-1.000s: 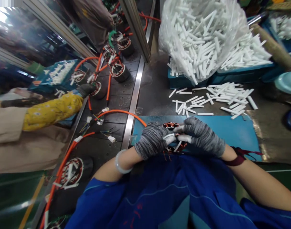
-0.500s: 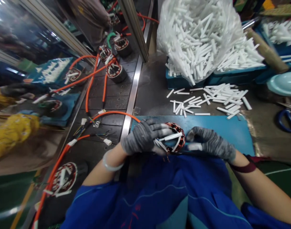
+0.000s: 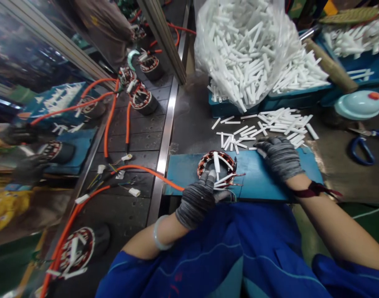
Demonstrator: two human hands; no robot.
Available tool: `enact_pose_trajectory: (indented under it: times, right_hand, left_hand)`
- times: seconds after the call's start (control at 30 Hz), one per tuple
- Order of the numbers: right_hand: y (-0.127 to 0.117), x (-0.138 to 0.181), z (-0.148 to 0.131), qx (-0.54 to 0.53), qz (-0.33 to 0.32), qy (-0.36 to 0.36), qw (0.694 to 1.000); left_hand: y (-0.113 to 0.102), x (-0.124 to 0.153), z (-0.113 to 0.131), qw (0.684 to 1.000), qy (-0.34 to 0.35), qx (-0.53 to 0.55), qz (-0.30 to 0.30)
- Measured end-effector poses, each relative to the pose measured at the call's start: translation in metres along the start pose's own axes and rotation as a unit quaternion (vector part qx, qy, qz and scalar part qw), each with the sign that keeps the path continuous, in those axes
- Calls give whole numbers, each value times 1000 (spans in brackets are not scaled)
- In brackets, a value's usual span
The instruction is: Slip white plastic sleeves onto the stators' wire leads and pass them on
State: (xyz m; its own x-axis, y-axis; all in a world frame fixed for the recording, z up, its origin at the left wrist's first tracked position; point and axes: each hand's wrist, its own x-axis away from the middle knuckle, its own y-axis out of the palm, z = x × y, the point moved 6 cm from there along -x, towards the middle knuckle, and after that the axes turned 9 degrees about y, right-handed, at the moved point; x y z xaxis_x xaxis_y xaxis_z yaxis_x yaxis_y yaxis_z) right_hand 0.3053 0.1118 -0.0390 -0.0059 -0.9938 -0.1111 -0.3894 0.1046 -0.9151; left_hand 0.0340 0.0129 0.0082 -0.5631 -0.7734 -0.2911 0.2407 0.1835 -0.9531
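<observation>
A motor stator [image 3: 202, 162] with copper windings, white lacing and white insulating tubes lies on the blue mat [image 3: 254, 182]. My left hand [image 3: 198, 199], in a grey striped glove, is closed on the stator's near left edge, fingers by the tubes and thumb below. Bare copper wire ends stick out to the stator's right. My right hand [image 3: 281, 159], gloved alike, reaches over the mat's far edge. Its bent fingers are pressed together over a white tube [image 3: 252, 148] at the near side of the loose tube pile [image 3: 279, 122]; the fingertips are partly hidden.
A plastic bag of tubes [image 3: 239, 54] stands in blue bins behind the pile. Blue-handled pliers [image 3: 361, 151] and a light-blue lidded container [image 3: 358, 105] are at right. Left of a metal rail [image 3: 166, 136], more stators [image 3: 142, 99] and orange cables sit near a co-worker's gloved hands [image 3: 29, 167].
My right hand has moved away from the stator, forward to the tube pile. The stator now lies farther forward and left on the mat, turned, with my left hand at its near side.
</observation>
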Motion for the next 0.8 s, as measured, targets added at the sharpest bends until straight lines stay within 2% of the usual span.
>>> enact_pose_trajectory:
  times: [0.07,0.17,0.3,0.4,0.5,0.7,0.8]
  right_hand:
    - [-8,6,-3,-56,14,13,998]
    - [-23,33,-16,-173,26,27,984]
    - [-31,63,-38,-361,-50,3,931]
    - [-31,66,-37,-412,-64,20,909]
    - [-29,61,-30,-434,-55,34,899]
    - [-36,59,-54,-359,-55,-122,924]
    - [-36,55,-65,-299,-84,-118,943]
  left_hand:
    - [-10,-3,-5,995,12,91,39]
    - [-19,0,-20,974,62,200,82]
    - [-19,6,-29,972,120,184,82]
    - [-20,3,-27,974,138,163,74]
    - [-21,0,-26,979,145,132,53]
    - [-13,1,-27,984,163,62,-18]
    - [-11,-1,-27,979,182,60,-66]
